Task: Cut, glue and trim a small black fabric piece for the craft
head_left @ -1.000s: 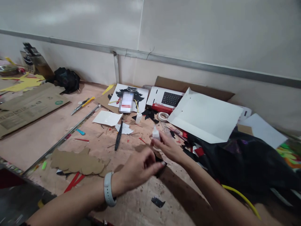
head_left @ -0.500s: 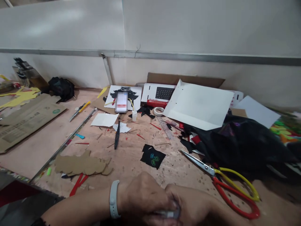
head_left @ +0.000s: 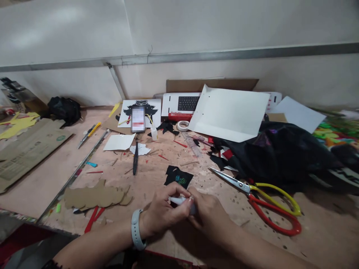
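Note:
Both of my hands meet low in the middle of the table around a small white glue bottle. My left hand, with a grey band on the wrist, pinches the bottle's tip end. My right hand wraps the bottle's body, which is mostly hidden. Just beyond my fingers lies a small black paper piece with green and blue glitter spots on it. Large scissors with red and yellow handles lie to the right of my hands.
A cardboard cutout lies at the left, a long metal ruler beside it. Farther back are a black knife, a phone, a tape roll, white card and a black bag.
My hands drew back from the far table toward me with the bottle, then rose into view and closed together on it. The black glitter piece and scissors became uncovered.

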Available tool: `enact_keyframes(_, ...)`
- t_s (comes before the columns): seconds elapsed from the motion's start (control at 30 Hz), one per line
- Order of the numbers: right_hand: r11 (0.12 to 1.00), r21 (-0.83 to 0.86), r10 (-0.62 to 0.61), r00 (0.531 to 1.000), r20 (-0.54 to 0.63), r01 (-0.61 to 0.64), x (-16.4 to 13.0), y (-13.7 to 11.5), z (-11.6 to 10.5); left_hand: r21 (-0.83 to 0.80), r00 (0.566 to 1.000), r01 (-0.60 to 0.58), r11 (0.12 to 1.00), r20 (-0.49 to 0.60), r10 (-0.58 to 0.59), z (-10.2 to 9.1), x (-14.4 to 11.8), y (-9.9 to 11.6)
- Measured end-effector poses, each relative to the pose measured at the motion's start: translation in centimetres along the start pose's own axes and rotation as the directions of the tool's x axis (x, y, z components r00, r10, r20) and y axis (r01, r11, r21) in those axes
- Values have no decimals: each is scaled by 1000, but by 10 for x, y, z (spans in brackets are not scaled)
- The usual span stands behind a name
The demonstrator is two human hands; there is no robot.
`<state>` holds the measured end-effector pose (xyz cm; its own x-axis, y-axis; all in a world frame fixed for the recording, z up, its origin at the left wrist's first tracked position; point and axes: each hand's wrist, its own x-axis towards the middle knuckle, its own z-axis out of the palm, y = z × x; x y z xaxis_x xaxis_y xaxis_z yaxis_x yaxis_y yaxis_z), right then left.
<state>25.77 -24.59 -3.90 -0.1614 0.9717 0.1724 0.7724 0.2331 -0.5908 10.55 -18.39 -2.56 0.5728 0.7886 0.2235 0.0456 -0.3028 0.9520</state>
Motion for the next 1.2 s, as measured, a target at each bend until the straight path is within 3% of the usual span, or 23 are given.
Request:
enact_keyframes(0.07, 988, -148, -52, 992, -118, 34, 0, 1, 3, -28, 993, 119, 992, 4, -119, 2, 2, 1)
enact_keyframes(0.13, 986, -164, -34, 984, -174, 5, 3, -2, -1, -45, 983, 180, 983, -6, -181, 3, 2, 1)
enact_keyframes(0.2, 997, 34, 65, 995, -77, -62, 7, -6, -11, -30, 988, 148, 989, -41, -149, 1, 1, -2)
enact_keyframes(0.23, 968, 214, 125, 991, 38, -130, 9, -7, -17, -7, 995, 87, 996, -57, -87, 0, 0, -4)
enact_keyframes(0.27, 881, 417, 160, 969, 188, -226, 11, -7, -22, 13, 998, 2, 1000, -64, -1, -2, -1, -7)
enact_keyframes(0.3, 728, 591, 171, 926, 336, -349, 13, -8, -27, 26, 993, -98, 995, -61, 99, -4, -2, -9)
enact_keyframes(0.37, 364, 740, 170, 821, 544, -566, 14, -8, -30, 38, 954, -293, 955, -50, 295, -7, -2, -15)
enact_keyframes(0.4, 234, 752, 198, 787, 584, -617, 14, -9, -29, 49, 928, -367, 929, -44, 369, -9, -2, -17)
enact_keyframes(0.47, 133, 775, 319, 767, 557, -618, 10, -12, -24, 85, 894, -444, 892, -24, 448, -10, -1, -18)
enact_keyframes(0.57, 227, 832, 455, 811, 368, -506, 2, -15, -13, 103, 934, -355, 929, 5, 357, -9, -1, -14)
enact_keyframes(0.6, 305, 840, 460, 842, 282, -449, -1, -14, -10, 68, 963, -269, 961, 6, 270, -8, -1, -12)
enact_keyframes(0.67, 543, 791, 390, 919, 62, -283, -4, -7, -6, -66, 1000, -16, 998, 12, 17, -5, -2, -9)
enact_keyframes(0.73, 769, 636, 199, 970, -142, -65, -6, 4, -3, -238, 967, 253, 938, 50, -248, -2, 0, -7)
enact_keyframes(0.77, 833, 552, 95, 975, -199, 32, -6, 9, -1, -308, 932, 360, 881, 74, -355, 0, 2, -6)
enact_keyframes(0.83, 876, 467, 2, 968, -250, 119, -4, 17, 2, -393, 865, 492, 777, 116, -489, -1, 7, -6)
enact_keyframes(0.9, 842, 539, 115, 968, -223, 24, -1, 19, 3, -400, 836, 539, 741, 149, -528, -5, 12, -8)
enact_keyframes(0.97, 661, 732, 317, 945, -73, -165, 3, 15, 2, -327, 881, 473, 818, 148, -450, -13, 17, -10)
enact_keyframes(1.03, 371, 871, 431, 890, 145, -322, 7, 9, 0, -146, 967, 235, 961, 135, -216, -24, 21, -12)
enact_keyframes(1.07, 250, 897, 440, 868, 231, -365, 9, 7, -2, -27, 985, 65, 997, 160, -60, -29, 23, -13)
enact_keyframes(1.13, 131, 898, 427, 841, 332, -420, 11, 5, -4, 166, 949, -234, 958, 253, 188, -37, 24, -15)
enact_keyframes(1.2, 120, 888, 409, 837, 363, -443, 11, 6, -4, 254, 914, -366, 896, 278, 295, -38, 23, -18)
